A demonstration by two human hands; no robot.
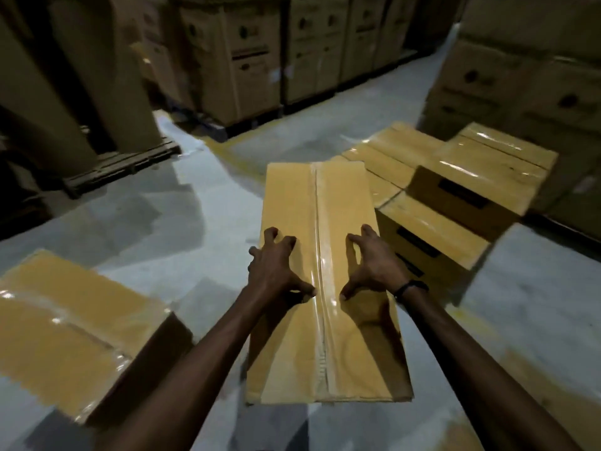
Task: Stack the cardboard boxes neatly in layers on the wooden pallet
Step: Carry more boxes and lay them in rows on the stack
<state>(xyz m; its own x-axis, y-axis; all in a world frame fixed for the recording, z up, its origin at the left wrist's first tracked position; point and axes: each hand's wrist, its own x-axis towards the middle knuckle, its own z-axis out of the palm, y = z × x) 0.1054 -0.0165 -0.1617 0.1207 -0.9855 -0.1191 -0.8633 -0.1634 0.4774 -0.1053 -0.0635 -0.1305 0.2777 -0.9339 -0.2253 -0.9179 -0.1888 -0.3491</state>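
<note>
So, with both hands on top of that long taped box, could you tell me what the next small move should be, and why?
Probably slide each hand outward to the long edges and curl the fingers over them. The left hand and right hand only rest spread on the top of the long box, either side of the tape seam, so neither has a hold for carrying it to the stacked boxes on the right.

A pale grey concrete floor spreads to the left of the hands, blotched with darker patches. A worn yellow painted line crosses it well beyond the hands. On the far side to the right, a strip of clear plastic wrap hangs pale against the dark.
</note>
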